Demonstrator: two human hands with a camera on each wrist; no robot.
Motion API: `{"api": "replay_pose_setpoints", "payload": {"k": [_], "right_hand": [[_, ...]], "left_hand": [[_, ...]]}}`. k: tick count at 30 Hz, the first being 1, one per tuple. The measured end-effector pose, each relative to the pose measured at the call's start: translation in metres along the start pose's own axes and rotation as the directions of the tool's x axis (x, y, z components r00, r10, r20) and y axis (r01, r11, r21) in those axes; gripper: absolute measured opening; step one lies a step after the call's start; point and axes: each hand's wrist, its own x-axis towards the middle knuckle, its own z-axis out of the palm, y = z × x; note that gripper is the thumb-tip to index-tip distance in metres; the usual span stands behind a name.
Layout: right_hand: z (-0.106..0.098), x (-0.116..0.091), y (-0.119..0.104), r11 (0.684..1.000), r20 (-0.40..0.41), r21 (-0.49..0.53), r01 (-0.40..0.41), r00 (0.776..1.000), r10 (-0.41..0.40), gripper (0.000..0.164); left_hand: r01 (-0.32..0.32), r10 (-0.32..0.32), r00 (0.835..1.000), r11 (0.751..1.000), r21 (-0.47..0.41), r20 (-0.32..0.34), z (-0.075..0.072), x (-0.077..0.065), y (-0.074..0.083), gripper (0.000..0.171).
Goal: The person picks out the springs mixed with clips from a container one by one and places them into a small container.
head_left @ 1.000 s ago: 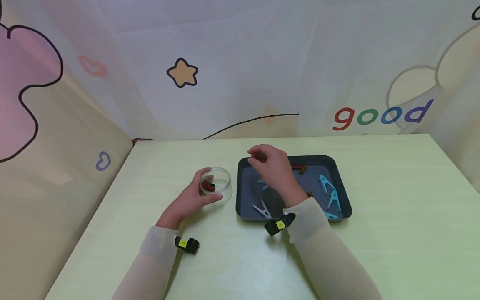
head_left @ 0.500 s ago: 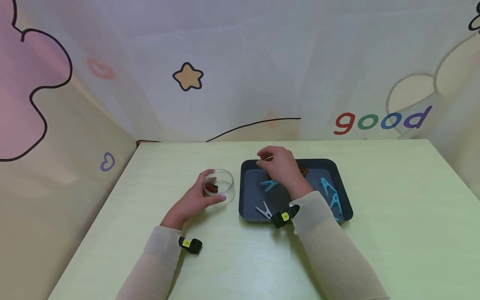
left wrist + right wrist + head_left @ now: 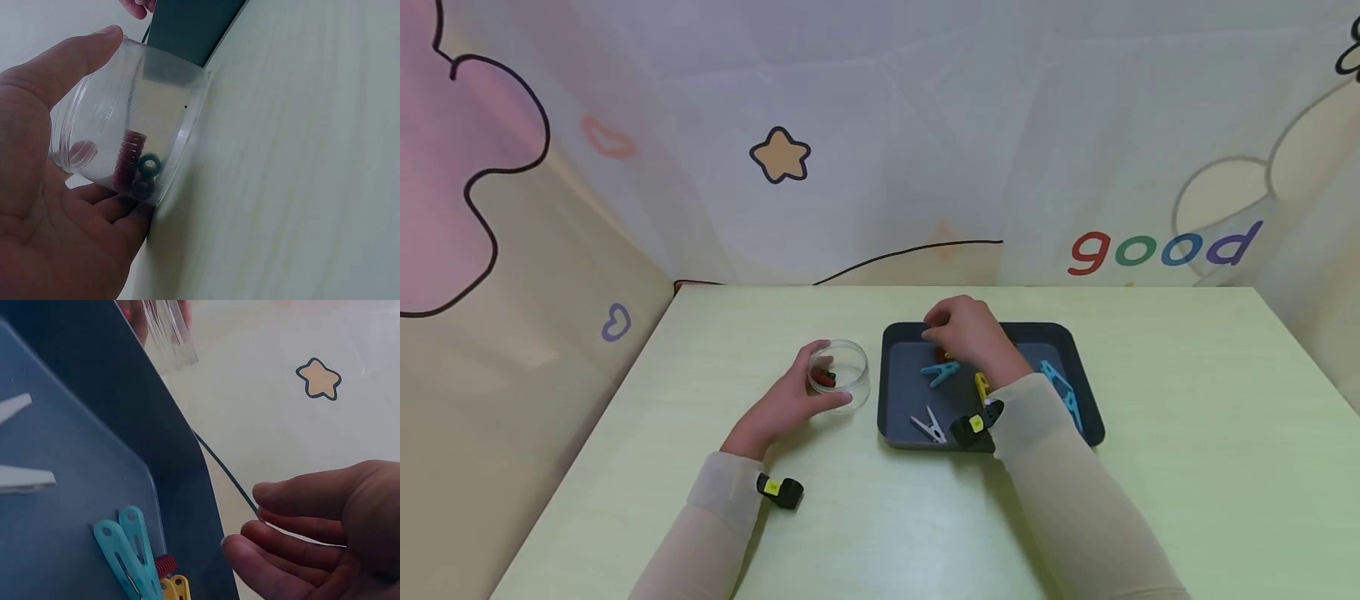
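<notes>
While the pale worktop [image 3: 1180, 383] carries everything, the step in hand looks like getting springs from the dark tray [image 3: 897, 392] into a jar. The next move seems to need the right fingers to dip down and pinch something small.

The right hand [image 3: 973, 335] hangs over the tray's far side. Its fingers are loosely bent, and nothing shows between them. The left hand [image 3: 786, 404] is wrapped around the clear jar [image 3: 856, 393], with thumb and fingers on opposite sides.

In the tray, a blue peg [image 3: 940, 372] lies below the right fingers. Past it, farther from them, is a white peg [image 3: 934, 427]. A yellow peg [image 3: 981, 387] peeks out by the right wrist.

Very near the blue peg, below the right fingers, is a red spring [image 3: 165, 565]. Inside the jar, near the left fingers, are another red spring [image 3: 129, 161] and a green ring shape [image 3: 150, 157]. Something dark sits beside them, too dim to name.
</notes>
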Motion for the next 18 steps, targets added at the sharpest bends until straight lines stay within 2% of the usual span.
{"api": "replay_pose_setpoints", "payload": {"k": [7,14,18], "right_hand": [[-0.002,0.006,0.001,0.998,0.054,-0.066,0.007,0.999,-0.003,0.029],[-0.002,0.012,0.003,0.997,0.111,-0.072,-0.014,0.994,0.021,0.027],[-0.002,0.015,0.004,0.996,0.125,-0.087,-0.016,0.992,0.027,0.025]], "left_hand": [[0.008,-0.008,1.0,1.0,0.007,0.004,0.0,-0.001,0.001,0.091],[0.025,-0.024,0.999,1.0,-0.016,0.04,-0.004,-0.013,0.024,0.086],[0.022,-0.02,0.999,0.999,-0.025,0.043,-0.006,-0.014,0.025,0.086]]}}
